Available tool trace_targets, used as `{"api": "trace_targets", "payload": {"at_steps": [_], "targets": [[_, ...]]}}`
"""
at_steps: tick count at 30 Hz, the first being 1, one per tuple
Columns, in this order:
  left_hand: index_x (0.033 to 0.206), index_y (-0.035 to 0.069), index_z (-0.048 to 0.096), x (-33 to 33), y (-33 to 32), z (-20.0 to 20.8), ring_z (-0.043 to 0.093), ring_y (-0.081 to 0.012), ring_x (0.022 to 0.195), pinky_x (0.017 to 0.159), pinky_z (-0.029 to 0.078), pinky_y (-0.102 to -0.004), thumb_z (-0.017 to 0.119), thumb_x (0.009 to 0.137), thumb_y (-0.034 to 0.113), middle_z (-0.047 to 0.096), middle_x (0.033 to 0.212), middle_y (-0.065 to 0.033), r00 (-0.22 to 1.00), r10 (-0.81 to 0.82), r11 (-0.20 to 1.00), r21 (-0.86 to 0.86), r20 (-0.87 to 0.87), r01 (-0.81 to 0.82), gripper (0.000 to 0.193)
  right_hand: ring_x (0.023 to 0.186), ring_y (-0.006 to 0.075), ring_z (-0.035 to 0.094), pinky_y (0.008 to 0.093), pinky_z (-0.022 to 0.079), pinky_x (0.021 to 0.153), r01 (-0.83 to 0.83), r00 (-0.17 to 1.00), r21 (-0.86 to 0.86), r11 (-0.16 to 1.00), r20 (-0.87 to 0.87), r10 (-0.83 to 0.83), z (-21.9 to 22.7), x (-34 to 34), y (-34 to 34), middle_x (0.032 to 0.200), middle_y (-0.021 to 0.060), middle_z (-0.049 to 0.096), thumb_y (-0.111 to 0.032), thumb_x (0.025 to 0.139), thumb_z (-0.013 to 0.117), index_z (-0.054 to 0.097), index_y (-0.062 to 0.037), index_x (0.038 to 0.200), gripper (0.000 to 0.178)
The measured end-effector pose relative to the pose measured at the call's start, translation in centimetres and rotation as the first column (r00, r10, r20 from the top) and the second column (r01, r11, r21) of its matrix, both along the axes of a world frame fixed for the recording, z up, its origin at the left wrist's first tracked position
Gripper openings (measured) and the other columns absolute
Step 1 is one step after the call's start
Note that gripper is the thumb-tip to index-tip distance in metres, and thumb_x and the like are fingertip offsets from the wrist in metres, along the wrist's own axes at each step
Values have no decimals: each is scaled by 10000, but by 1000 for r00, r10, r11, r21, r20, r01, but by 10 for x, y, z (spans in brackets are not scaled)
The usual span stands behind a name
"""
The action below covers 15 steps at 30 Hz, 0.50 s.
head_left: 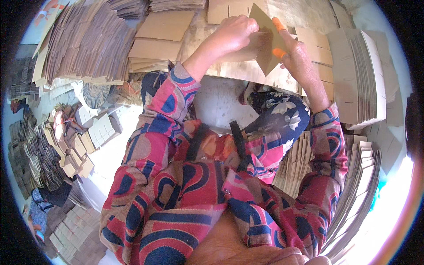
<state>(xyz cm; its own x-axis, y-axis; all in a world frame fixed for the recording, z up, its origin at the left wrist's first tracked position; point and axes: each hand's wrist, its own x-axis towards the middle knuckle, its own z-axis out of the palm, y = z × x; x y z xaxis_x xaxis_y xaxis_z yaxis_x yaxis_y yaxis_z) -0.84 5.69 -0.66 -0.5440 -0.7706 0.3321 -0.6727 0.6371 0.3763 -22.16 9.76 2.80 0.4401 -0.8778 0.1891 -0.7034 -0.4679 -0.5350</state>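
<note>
Over the low wooden work surface [212, 70], a thin brown cardboard piece [266, 39] stands tilted between my hands. My right hand [298, 55] grips its right edge between thumb and fingers, and orange covers sit on two of the fingertips. Curled into a fist, my left hand [234, 33] is close against the cardboard's left edge. Its fingertips are turned out of sight, so what they hold, if anything, is hidden. Flat cardboard pieces [163, 26] lie stacked left of my left hand, and another cardboard stack [316, 46] lies just beyond my right hand.
A large bundle of cardboard sheets [88, 42] fills the far left. Upright cardboard sheets [360, 79] stand at the right, with more rows [357, 176] beside my right arm. Loose cardboard pieces [73, 145] pile on the left floor. Another person's patterned sleeve [39, 210] shows lower left.
</note>
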Motion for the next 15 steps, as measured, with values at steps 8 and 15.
{"api": "trace_targets", "payload": {"at_steps": [8,15], "targets": [[902,-3,616,8,2,-3,579,-384,838,736,463,-448,681,673,84,612,832,-193,999,51,999,10,18,-51,252,695,375,639,434,517,651,157,920,-48,986,-356,-164,6,7,14,732,187,650,-288,827,676,335,-146,1419,698],[871,15,622,4,16,25,586,-387,764,652,444,-452,696,729,283,600,762,-206,997,68,990,125,42,-73,311,1013,354,593,504,494,769,568,607,-335,752,-446,-657,-74,-113,-58,1116,207,605,-561,825,592,436,-45,1302,720]]}}
